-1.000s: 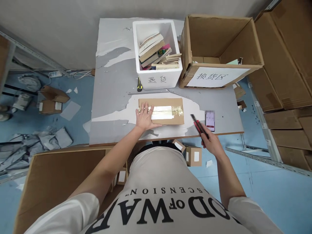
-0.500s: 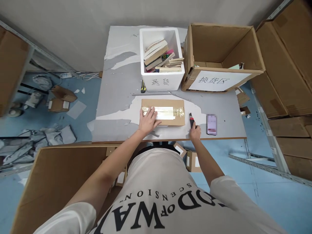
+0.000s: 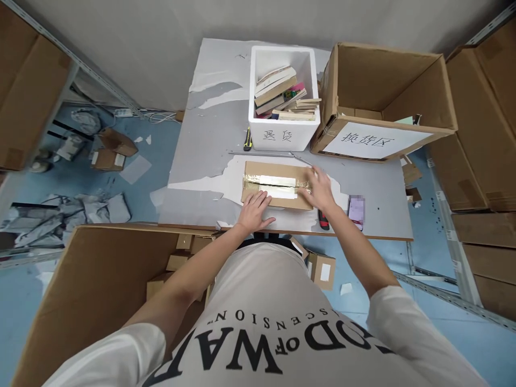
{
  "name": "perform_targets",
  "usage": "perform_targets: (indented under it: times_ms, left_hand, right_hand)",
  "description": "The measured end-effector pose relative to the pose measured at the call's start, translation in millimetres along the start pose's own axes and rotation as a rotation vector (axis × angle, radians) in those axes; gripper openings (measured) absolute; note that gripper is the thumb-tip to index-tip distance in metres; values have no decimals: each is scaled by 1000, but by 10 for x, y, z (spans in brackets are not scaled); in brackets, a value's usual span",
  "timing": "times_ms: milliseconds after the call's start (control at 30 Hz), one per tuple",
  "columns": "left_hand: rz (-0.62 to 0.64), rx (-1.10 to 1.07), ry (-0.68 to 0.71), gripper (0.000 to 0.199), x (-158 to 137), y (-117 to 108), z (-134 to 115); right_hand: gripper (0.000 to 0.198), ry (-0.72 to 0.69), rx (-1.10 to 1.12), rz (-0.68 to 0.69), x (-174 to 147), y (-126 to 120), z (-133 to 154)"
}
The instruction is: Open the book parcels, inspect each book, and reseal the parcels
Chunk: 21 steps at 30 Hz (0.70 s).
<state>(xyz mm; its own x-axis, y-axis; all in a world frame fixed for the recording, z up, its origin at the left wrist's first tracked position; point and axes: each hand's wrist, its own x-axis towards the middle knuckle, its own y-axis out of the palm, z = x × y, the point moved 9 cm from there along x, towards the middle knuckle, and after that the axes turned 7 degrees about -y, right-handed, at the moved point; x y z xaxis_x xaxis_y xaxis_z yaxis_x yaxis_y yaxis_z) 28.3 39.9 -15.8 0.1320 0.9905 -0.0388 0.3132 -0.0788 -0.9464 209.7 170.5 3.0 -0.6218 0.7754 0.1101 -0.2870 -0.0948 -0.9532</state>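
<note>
A small cardboard box (image 3: 258, 169) with a white label and shiny tape lies in front of me on the table. A dark slit runs lengthwise through the label and tape on its top. My left hand (image 3: 253, 210) rests on the near left edge of the box, fingers stretched out and thumb apart. At the right end of the box, my right hand (image 3: 321, 189) grips the top with bent fingers and thumb. Partly under my right forearm, a red and black box cutter (image 3: 323, 220) lies near the table's front edge.
A phone (image 3: 356, 210) lies right of the cutter. Behind the box stand a white foam bin (image 3: 282, 135) of books and a large open carton (image 3: 387, 141). A yellow and black cutter (image 3: 248, 140) lies beside the bin. A big carton (image 3: 105, 269) holding small boxes stands below left.
My right hand has put down the box cutter and moved to the box's right end. My left hand has slid to the near edge. The box top now shows a lengthwise slit.
</note>
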Motion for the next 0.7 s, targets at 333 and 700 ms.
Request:
perform_targets:
  times_ms: [333, 700]
  left_hand:
    - [39, -1, 8, 75, 6, 53, -4]
    - [-2, 20, 23, 73, -47, 5, -43]
  right_hand:
    - [45, -193, -224, 404, 680, -7, 355]
    - [60, 319, 54, 193, 1218, 103, -438]
